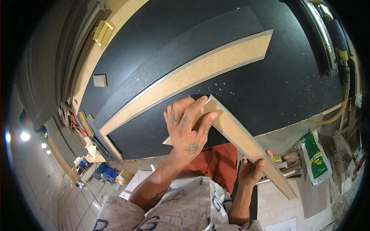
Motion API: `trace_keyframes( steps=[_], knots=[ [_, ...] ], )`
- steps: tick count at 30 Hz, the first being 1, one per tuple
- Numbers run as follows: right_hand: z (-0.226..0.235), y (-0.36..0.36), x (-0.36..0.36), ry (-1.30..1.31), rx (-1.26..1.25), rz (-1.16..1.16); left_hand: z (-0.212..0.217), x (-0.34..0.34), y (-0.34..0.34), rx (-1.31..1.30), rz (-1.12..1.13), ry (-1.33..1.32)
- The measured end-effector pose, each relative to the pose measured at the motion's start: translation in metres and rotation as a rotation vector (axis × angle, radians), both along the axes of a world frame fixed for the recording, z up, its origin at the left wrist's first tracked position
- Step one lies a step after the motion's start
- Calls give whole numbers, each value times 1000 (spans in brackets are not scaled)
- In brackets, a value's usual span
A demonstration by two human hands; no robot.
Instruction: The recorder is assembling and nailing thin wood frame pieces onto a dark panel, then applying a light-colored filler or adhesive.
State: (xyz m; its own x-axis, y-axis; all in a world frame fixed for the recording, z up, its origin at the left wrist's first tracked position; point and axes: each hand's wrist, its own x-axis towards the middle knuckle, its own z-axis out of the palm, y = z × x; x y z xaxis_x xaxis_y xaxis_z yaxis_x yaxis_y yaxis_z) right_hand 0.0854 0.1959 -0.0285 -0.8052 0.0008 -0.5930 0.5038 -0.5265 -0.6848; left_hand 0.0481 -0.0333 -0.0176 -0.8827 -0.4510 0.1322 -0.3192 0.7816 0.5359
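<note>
Two tan fibreboard strips with grey edges meet at a pointed mitred corner over the front of the black worktop (277,96). My left hand (187,121) grips the corner, thumb and fingers pressing on the short strip (167,141), most of which it covers. From there the longer strip (235,133) slants down to the right, past the table edge. Lower on that strip, my right hand (252,169) is closed around it from beneath. Behind lies a long L-shaped trim piece (200,61), tan with grey edges, its far end cut at an angle.
A small block (100,80) lies on the worktop's left. Stacked dark panels (77,50) stand at the far left. Tools with yellow parts (342,54) and a yellow hose (331,118) are at the right edge. A green-and-white bag (316,158) sits below right, beside scrap strips.
</note>
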Motion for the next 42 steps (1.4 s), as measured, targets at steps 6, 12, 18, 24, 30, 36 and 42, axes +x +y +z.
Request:
trace_keyframes(
  steps=[6, 12, 18, 24, 30, 36, 42],
  knots=[
    [1, -2, -1, -36, 18, -18, 4, -1, 1, 8, 7, -9],
    [0, 2, 0, -38, 25, 12, 6, -2, 2, 24, 14, -43],
    [-3, 5, 2, -77, 35, -7, 2, -2, 0, 3, 1, -20],
    [-3, 6, 1, -73, 3, 13, -1, -2, 1, 10, -2, 2],
    [-1, 5, -2, -60, -27, 29, 2, -4, 1, -4, 2, -17],
    [-1, 7, -1, -70, -3, 34, 6, -5, 6, 6, 41, -72],
    [1, 10, 1, -162, -68, 38, 3, -5, 6, 5, 36, -61]
  ],
)
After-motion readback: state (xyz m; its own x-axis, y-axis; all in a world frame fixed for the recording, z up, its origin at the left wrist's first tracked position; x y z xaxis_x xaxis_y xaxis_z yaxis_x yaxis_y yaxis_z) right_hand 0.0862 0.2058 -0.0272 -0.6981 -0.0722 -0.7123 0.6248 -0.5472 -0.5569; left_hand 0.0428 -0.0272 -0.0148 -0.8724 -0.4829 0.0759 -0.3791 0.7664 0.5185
